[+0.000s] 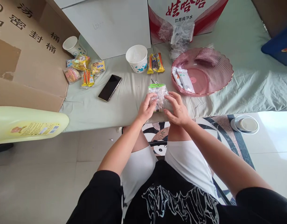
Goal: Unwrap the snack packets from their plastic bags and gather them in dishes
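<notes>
A small packet in crinkled clear plastic with a bright green top edge lies at the near edge of the cloth-covered surface. My left hand has thumb and fingers curled together on its left side. On the right side, my right hand grips the packet's edge, thumb below and fingers above. Its contents are blurred by the shiny wrap. Just beyond it stand a white paper cup and yellow-wrapped snack sticks. To the right sits a pink ribbed bowl with a white packet inside.
A phone lies left of my hands, near several wrapped snacks and another paper cup. Boxes stand behind, with crumpled clear plastic before them. A pale yellow bottle juts in at left.
</notes>
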Demonstrator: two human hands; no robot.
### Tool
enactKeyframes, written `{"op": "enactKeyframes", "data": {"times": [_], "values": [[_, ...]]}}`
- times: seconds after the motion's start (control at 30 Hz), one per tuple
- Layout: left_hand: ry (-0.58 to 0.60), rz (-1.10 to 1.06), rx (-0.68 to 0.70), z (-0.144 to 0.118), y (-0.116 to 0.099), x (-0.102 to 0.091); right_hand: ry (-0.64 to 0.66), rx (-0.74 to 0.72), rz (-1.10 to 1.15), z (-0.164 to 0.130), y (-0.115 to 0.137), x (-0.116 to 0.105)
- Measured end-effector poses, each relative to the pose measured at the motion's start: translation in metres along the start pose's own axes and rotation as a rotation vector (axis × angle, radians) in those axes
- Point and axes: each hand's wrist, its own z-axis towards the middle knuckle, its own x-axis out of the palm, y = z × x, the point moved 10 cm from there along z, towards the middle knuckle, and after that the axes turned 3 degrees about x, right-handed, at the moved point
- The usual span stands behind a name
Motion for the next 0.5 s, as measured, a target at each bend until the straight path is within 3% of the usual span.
{"op": "enactKeyframes", "data": {"times": [0.3, 0.5], "values": [[0.004, -0.177, 0.04, -0.003, 0.009, 0.009, 0.046, -0.03, -0.041, 0.0, 0.008, 0.005], [0.055, -0.008, 0.08, 0.0, -0.003, 0.0, -0.015, -0.035, 0.002, 0.0, 0.007, -0.001]]}}
